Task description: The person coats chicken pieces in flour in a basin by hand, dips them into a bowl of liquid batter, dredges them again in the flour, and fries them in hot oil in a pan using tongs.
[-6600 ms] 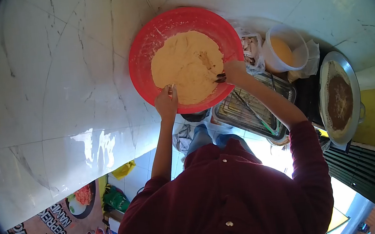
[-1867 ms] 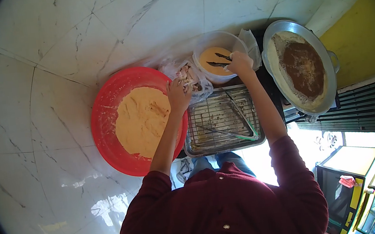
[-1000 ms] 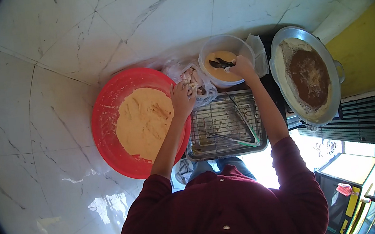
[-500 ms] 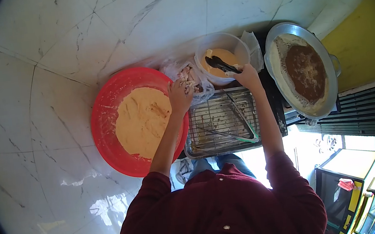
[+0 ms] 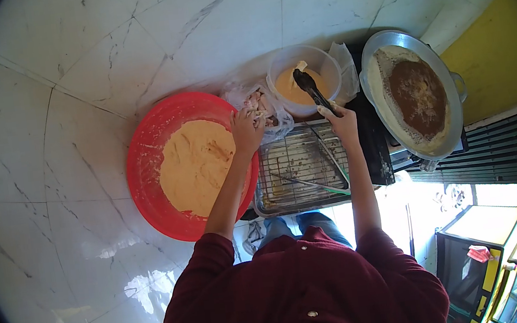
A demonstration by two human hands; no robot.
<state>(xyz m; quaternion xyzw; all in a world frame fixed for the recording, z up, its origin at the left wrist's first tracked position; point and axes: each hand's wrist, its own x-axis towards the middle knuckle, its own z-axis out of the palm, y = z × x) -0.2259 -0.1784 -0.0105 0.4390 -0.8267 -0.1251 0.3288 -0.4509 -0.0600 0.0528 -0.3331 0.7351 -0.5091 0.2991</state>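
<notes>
My right hand (image 5: 341,119) grips the handle end of black tongs (image 5: 308,84), whose tips are over a clear round tub (image 5: 333,75) of orange-yellow batter (image 5: 291,89). A pale piece (image 5: 301,66) shows at the tips of the tongs. My left hand (image 5: 247,129) rests with its fingers spread at the right rim of a red basin (image 5: 143,143), beside a plastic bag of pale meat pieces (image 5: 259,106). Yellowish flour (image 5: 195,169) lies in the basin. Whether the left fingertips touch the bag is unclear.
A metal tray with a wire rack (image 5: 291,164) stands below the tub, with green-ended tongs (image 5: 313,184) on it. At the right, a large metal pan (image 5: 456,118) holds brown, foamy liquid. A glass-sided cabinet (image 5: 476,251) stands at the lower right.
Since the earliest frame, the right hand and black tongs have gone from the basin to the tub. Lately they have risen from the batter with a pale piece at the tips. The left hand stays near the rim.
</notes>
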